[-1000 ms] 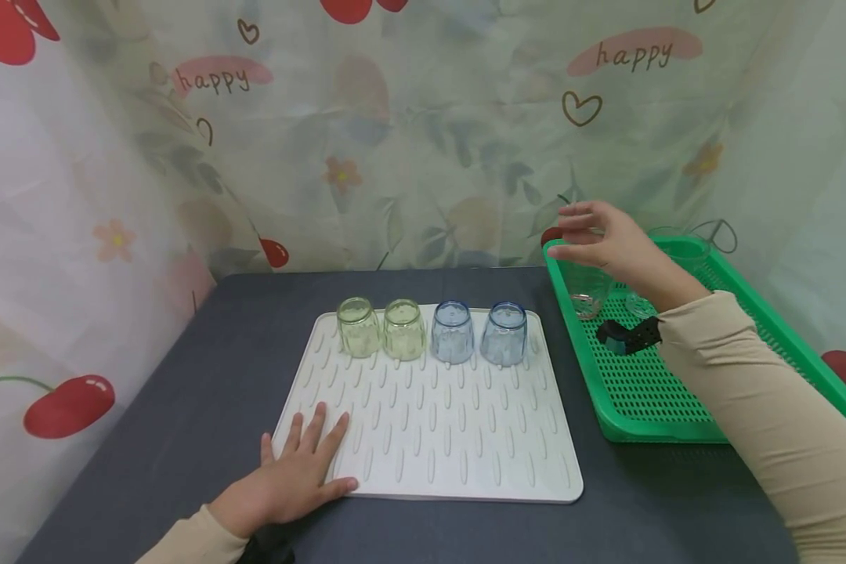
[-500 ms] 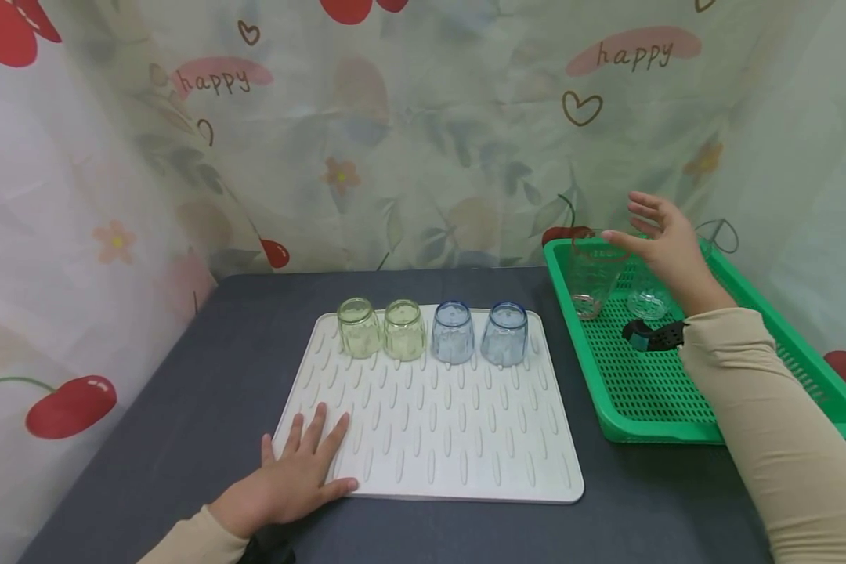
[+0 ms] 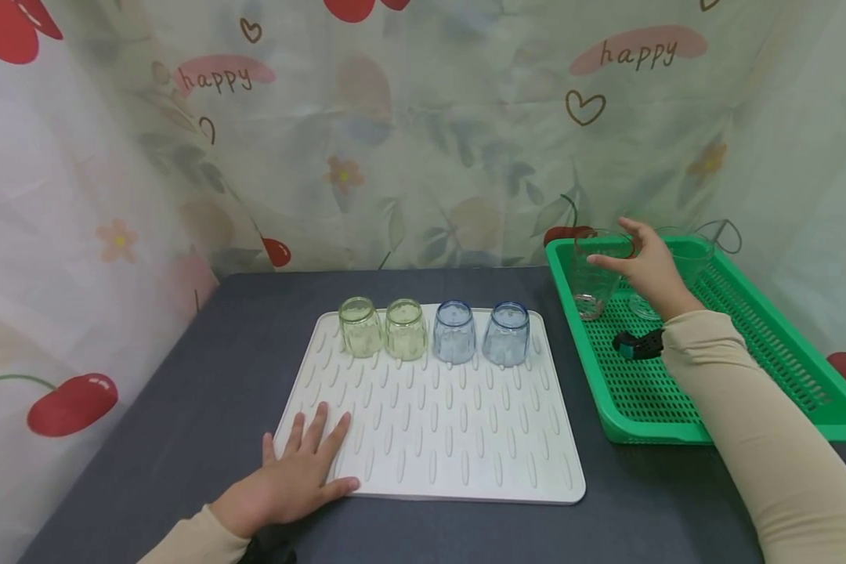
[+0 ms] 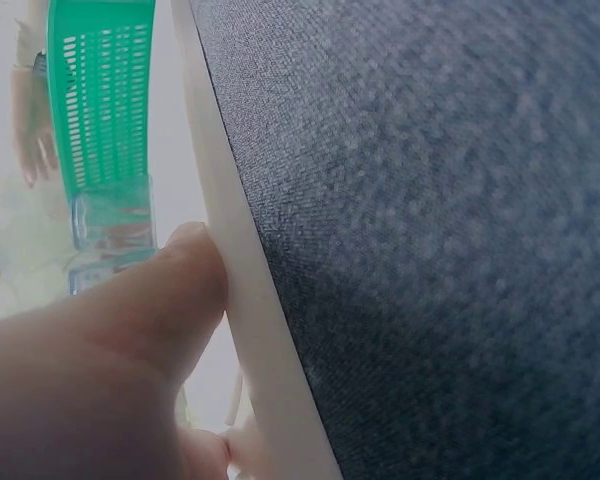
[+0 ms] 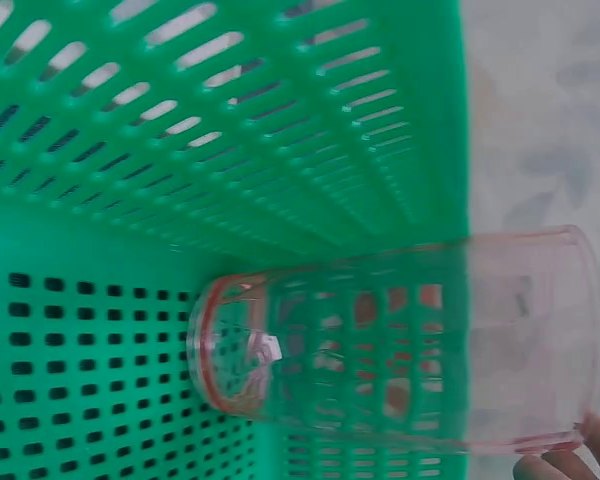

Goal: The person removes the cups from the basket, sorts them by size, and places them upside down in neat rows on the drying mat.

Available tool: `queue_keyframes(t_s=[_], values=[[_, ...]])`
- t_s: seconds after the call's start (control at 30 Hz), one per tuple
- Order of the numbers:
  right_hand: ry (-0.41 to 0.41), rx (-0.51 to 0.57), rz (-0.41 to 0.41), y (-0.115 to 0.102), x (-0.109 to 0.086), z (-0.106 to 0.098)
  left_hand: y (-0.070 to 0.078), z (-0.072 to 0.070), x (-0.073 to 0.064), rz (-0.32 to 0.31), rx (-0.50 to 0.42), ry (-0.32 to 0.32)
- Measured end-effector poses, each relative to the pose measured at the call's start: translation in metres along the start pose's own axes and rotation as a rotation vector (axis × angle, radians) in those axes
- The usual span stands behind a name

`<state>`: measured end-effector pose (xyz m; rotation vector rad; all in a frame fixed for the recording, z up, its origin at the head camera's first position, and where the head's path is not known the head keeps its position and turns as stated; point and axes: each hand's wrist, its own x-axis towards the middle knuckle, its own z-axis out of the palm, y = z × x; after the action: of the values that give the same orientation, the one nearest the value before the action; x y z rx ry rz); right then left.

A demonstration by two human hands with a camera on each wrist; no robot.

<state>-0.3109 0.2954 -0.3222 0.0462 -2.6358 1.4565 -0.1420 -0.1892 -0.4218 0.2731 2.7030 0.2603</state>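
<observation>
My right hand (image 3: 645, 270) is at the rim of a tall clear drinking glass with a pinkish tint (image 3: 592, 286), thumb in front and a finger behind. This glass (image 5: 380, 345) stands upright inside the green basket (image 3: 606, 419); fingertips (image 5: 555, 468) meet its rim in the right wrist view. Another clear glass (image 3: 687, 254), partly hidden by the hand, stands beside it. My left hand (image 3: 282, 478) lies with spread fingers on the front left corner of the white drying mat (image 3: 458, 462); its thumb (image 4: 185, 270) rests at the mat's edge.
Two green tumblers (image 3: 360, 329) (image 3: 405, 330) and two blue tumblers (image 3: 454, 333) (image 3: 507, 335) stand upside down in a row along the mat's back. Dark cloth (image 3: 204, 376) covers the table. Printed curtains (image 3: 423, 133) close in the back and sides.
My right hand first drew back to the right, over the basket, then came down and left onto the pinkish glass's rim. The left hand and the tumblers stay in place.
</observation>
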Motion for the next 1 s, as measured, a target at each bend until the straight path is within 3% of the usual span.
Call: queue_keyframes(t_s=[0.53, 1.0], values=[[-0.044, 0.013, 0.067, 0.015, 0.008, 0.003, 0.003, -0.001, -0.003, 0.015, -0.009, 0.019], [-0.061, 0.046, 0.071, 0.026, 0.008, 0.007, 0.002, -0.001, -0.004, 0.003, -0.011, 0.015]])
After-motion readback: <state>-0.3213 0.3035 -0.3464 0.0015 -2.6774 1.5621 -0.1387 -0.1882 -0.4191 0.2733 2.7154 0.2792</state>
